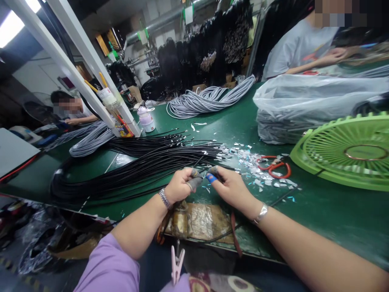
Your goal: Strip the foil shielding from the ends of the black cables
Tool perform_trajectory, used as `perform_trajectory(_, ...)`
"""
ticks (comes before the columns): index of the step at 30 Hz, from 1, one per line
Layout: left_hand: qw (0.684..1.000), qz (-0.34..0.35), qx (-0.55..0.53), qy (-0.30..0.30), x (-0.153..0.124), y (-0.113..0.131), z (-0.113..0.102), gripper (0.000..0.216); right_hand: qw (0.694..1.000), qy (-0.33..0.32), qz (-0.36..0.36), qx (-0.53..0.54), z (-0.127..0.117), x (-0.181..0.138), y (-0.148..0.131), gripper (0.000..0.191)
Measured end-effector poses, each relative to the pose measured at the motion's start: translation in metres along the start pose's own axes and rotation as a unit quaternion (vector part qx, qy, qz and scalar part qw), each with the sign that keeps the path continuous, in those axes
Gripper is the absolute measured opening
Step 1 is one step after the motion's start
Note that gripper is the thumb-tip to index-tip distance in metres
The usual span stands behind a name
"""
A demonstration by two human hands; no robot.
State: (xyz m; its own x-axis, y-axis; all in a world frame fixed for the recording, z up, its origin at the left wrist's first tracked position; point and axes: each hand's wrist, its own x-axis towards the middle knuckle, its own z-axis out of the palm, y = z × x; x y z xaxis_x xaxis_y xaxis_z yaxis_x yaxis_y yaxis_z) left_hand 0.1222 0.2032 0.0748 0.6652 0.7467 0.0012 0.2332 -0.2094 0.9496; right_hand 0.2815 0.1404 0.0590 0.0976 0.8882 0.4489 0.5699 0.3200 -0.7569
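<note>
From where I stand, both bare hands meet over the dark green tabletop [231, 121], the left hand [184, 183] and the right hand [229, 185] almost tip to tip, thumbs and fingers drawn in, some tips wrapped in grey and the right thumb in blue. The gap is too small and blurred for me to tell whether either is closed on anything. The long, slim black cables with pale tips [146, 162] lie in a thick bundle beyond and to the left of them, ends pointing at a litter of white and blue scraps [249, 164], where red-handled scissors [284, 175] rest

As for containers, a large translucent plastic bag [273, 91] sits behind the round lime-green plastic fan [346, 152], with greyish strands showing dimly through its side. A small whitish cup [106, 96] on the slanting white post [82, 61] holds yellow-handled tools [91, 86]. Near the foot of that post stands a lilac bottle with a pale cap [146, 120]; its contents are hidden from me

The cup bears a label with reddish marks, and the bottle has small printed patches, but I can't read a word on either
</note>
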Motion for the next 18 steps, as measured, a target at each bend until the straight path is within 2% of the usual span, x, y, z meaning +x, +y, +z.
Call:
perform_trajectory(4, 0.999, -0.029, -0.025, 0.001, -0.0001, 0.0025, -0.0005, 0.045, 0.998, -0.060, 0.008, 0.008, 0.0037, 0.0000, 0.0030, 0.020)
perform_trajectory(10, 0.997, -0.051, -0.049, 0.019, 0.0003, 0.0045, -0.0002, 0.047, 0.999, -0.013, 0.027, 0.028, -0.0017, 0.0026, 0.0037, 0.020)
perform_trajectory(13, 0.997, -0.051, -0.046, 0.019, 0.0007, 0.0031, -0.0003, 0.047, 0.999, -0.037, 0.002, 0.036, -0.0014, 0.0017, 0.0034, 0.017)
perform_trajectory(18, 0.999, -0.025, -0.014, 0.016, 0.0002, 0.0009, -0.0006, 0.042, 0.996, -0.046, -0.053, -0.054, 0.0015, -0.0040, 0.0011, 0.016)
